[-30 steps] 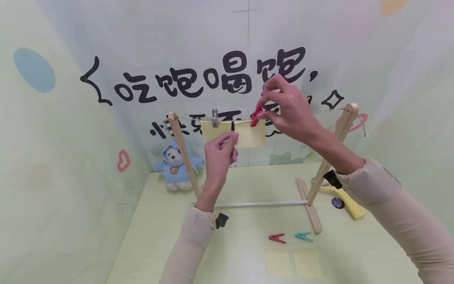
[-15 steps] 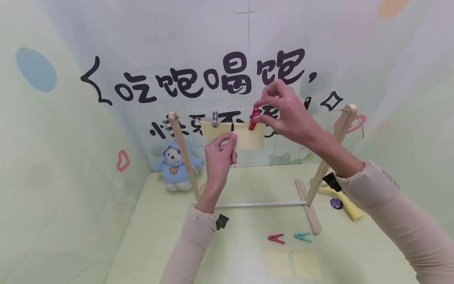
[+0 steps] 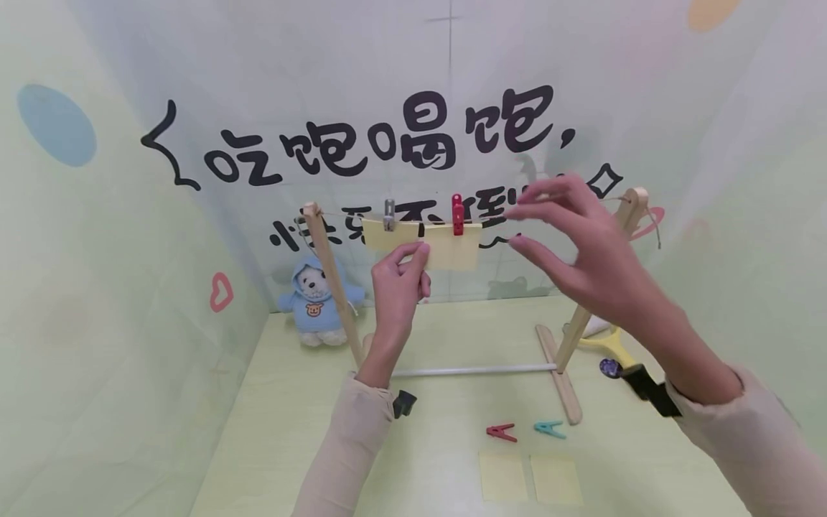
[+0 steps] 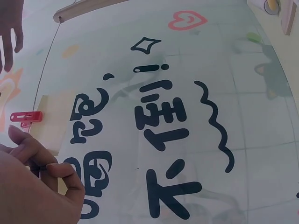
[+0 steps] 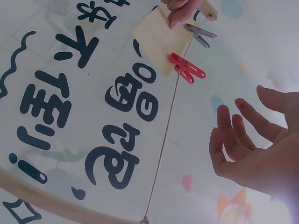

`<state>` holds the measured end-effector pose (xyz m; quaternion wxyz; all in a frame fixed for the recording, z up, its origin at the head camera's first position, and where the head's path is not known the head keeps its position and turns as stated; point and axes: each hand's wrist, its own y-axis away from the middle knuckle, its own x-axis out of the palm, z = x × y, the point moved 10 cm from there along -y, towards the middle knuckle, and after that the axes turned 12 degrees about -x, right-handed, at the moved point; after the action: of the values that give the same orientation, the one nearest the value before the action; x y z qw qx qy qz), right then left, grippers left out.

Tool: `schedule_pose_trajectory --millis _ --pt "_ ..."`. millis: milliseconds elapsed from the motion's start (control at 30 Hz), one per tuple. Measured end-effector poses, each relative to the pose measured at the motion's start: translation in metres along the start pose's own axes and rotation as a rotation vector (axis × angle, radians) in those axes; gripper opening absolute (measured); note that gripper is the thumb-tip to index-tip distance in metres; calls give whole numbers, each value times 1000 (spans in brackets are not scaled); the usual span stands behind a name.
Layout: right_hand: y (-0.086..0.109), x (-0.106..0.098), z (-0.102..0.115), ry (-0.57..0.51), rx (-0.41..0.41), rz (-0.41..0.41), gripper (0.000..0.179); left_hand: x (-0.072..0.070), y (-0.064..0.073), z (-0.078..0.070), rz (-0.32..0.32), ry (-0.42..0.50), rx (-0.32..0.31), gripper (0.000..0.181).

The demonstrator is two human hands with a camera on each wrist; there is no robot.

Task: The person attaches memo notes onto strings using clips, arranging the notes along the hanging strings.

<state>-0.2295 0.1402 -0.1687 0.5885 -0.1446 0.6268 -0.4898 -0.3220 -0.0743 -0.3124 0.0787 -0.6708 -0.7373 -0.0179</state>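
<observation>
A yellow paper note (image 3: 455, 253) hangs from the string (image 5: 161, 154), fixed by an upright red clothespin (image 3: 457, 215). My left hand (image 3: 395, 291) pinches this note at its left edge between thumb and forefinger. To its left, a second yellow note (image 3: 381, 234) hangs under a grey clothespin (image 3: 389, 215), its lower part hidden behind that hand. My right hand (image 3: 581, 248) is in the air right of the red clothespin, fingers and thumb spread and holding nothing. The right wrist view also shows both clothespins gripping the string, apart from the right hand.
Wooden posts (image 3: 336, 283) of a stand carry the string, with a white rod (image 3: 474, 371) low between them. A red clothespin (image 3: 502, 431), a teal clothespin (image 3: 549, 429) and two yellow notes (image 3: 502, 476) lie on the table. A plush toy (image 3: 316, 301) sits back left.
My right hand has let go of the red clothespin and moved away to the right, its fingers spreading. The clothespin stays on the string and note. My left hand keeps its pinch.
</observation>
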Motion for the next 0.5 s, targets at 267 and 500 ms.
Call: schedule_pose_trajectory --millis 267,500 --pt "68 -12 0 -35 40 -10 60 0 1 9 2 -2 -21 28" --pt "139 3 -24 2 151 16 26 0 1 18 9 -15 -49 27"
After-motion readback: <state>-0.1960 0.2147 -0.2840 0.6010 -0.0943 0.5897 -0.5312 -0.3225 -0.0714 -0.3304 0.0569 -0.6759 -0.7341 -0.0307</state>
